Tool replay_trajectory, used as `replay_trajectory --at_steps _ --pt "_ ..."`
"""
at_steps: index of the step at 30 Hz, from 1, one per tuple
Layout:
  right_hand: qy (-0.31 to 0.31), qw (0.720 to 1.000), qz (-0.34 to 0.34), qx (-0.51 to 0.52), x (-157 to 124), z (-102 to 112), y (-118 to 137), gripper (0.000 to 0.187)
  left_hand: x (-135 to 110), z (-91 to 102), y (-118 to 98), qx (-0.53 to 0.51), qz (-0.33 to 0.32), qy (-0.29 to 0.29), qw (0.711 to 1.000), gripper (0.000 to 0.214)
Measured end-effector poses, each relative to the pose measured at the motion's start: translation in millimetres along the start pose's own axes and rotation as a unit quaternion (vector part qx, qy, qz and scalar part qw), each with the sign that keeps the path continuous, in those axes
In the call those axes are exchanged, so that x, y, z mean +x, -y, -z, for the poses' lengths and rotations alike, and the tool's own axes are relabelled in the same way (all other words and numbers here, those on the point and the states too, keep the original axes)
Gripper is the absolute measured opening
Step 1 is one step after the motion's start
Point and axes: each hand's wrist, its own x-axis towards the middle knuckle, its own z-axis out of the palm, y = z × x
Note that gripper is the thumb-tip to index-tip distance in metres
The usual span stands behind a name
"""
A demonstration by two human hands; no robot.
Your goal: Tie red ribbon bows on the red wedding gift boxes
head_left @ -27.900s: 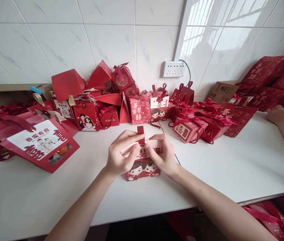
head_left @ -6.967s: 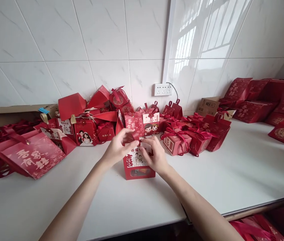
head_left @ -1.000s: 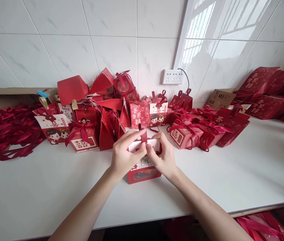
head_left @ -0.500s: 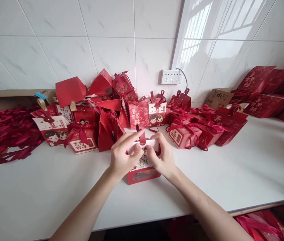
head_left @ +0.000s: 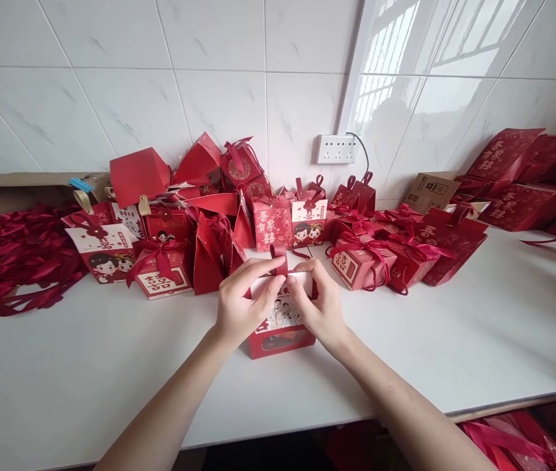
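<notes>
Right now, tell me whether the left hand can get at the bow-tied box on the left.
Probably, once the left hand lets go of the windowed box, which it grips at the top; nothing stands in front of the bow-tied box.

The left grip (head_left: pixel 239 304) and the right grip (head_left: pixel 324 304) were bare, with slender fingers (head_left: pixel 253 267). Behind the left grip, the left forearm (head_left: pixel 174 386) was slim and uncovered; behind the right grip, the right forearm (head_left: pixel 400 400), equally uncovered, widened towards the elbow.
</notes>
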Motion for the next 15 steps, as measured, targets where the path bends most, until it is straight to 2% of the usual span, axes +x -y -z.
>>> replay_trajectory --at_steps 3,6,10,12,15 --pt "0.005 1.000 0.019 -0.004 1.2 0.1 -1.7 0.008 0.6 -0.4 -1.1 -0.002 0.054 0.017 0.998 0.018" --pt "-0.003 0.999 0.040 -0.014 2.4 0.1 -3.0 0.013 1.1 0.2 -2.4 -0.005 0.078 0.026 0.997 0.016" --pt "-0.012 0.998 0.056 -0.027 1.4 -0.2 -4.6 0.012 0.9 0.1 -2.0 -0.020 0.067 0.020 0.997 0.017" --pt "-0.013 0.996 0.080 -0.026 0.6 0.0 -5.1 0.004 0.5 0.0 -0.7 -0.021 0.060 0.020 0.998 0.018" --pt "-0.014 0.992 0.121 -0.024 0.9 0.7 -5.0 0.006 0.4 -0.1 1.6 -0.021 0.049 0.020 0.998 0.019"
